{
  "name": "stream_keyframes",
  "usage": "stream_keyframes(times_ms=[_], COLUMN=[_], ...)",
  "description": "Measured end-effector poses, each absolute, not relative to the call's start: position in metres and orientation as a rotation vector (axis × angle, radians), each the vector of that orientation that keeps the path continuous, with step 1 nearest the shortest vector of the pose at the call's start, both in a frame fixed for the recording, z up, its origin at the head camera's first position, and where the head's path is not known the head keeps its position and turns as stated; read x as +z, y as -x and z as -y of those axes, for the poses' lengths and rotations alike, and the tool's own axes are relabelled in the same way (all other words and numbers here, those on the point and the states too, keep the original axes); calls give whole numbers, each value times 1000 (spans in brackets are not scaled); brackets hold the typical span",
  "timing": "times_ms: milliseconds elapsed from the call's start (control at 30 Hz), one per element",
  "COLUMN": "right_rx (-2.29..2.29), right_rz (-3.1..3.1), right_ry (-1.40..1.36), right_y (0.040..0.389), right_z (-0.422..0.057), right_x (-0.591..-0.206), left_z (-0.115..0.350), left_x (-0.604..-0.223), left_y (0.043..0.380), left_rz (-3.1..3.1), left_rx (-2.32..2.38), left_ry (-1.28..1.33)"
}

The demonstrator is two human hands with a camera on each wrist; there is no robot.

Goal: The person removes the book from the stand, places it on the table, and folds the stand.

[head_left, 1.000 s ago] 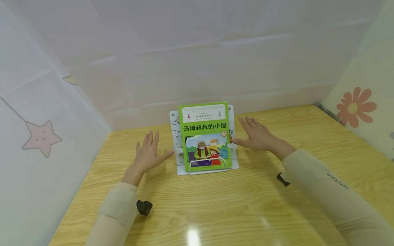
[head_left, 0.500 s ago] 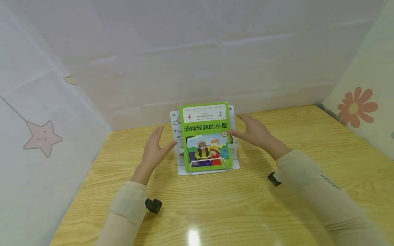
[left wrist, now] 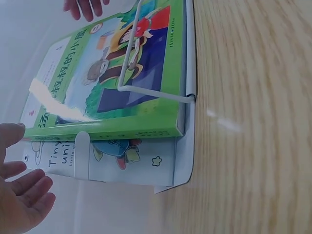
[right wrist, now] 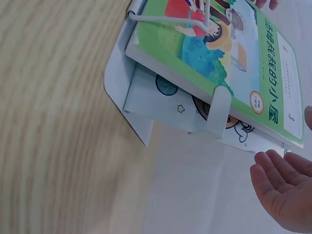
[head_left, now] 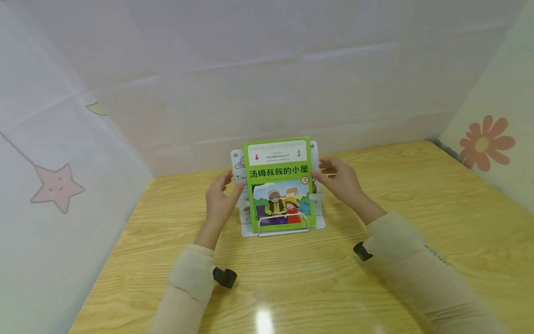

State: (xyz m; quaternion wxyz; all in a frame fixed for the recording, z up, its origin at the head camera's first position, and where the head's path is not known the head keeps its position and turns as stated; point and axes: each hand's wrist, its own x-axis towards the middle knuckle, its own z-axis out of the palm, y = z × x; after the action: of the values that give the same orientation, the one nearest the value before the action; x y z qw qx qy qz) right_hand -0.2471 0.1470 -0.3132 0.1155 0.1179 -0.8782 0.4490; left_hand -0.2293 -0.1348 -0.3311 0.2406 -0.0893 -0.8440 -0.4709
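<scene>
A green picture book with Chinese characters leans upright on a white book stand printed with drawings. A white wire bracket crosses the book's lower front, and a small white clip shows at its spine side. My left hand is beside the stand's left edge, thumb near the book's upper spine and fingers slightly bent behind the edge. On the other side, my right hand has its thumb by the book's right edge, fingers bent toward the back. Neither hand visibly grips anything; whether the thumbs touch is unclear.
The stand is on a wood-grain table near its back edge. Behind it hangs a pale cloth wall; side cloths carry a pink star and a red flower. Black wrist cameras jut from both sleeves.
Both hands have moved inward toward the stand's two sides. Their fingers, spread and straight before, are now more bent, with thumbs nearer the book's edges. Book and stand have stayed in place.
</scene>
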Motion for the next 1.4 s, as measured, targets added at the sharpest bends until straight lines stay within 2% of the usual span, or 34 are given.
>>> stream_keyframes(times_ms=[533, 1067, 1400], right_rx=[1543, 1581, 1731], right_rz=[2570, 2607, 2594], right_ry=[-296, -282, -179], right_y=[250, 249, 252], right_z=[-137, -131, -125], right_x=[-333, -333, -324], left_z=[122, 112, 109], left_x=[-341, -346, -343], left_y=[237, 238, 240], left_rz=[2179, 2184, 2275], left_rx=[-1648, -1775, -1692], left_ry=[159, 124, 166])
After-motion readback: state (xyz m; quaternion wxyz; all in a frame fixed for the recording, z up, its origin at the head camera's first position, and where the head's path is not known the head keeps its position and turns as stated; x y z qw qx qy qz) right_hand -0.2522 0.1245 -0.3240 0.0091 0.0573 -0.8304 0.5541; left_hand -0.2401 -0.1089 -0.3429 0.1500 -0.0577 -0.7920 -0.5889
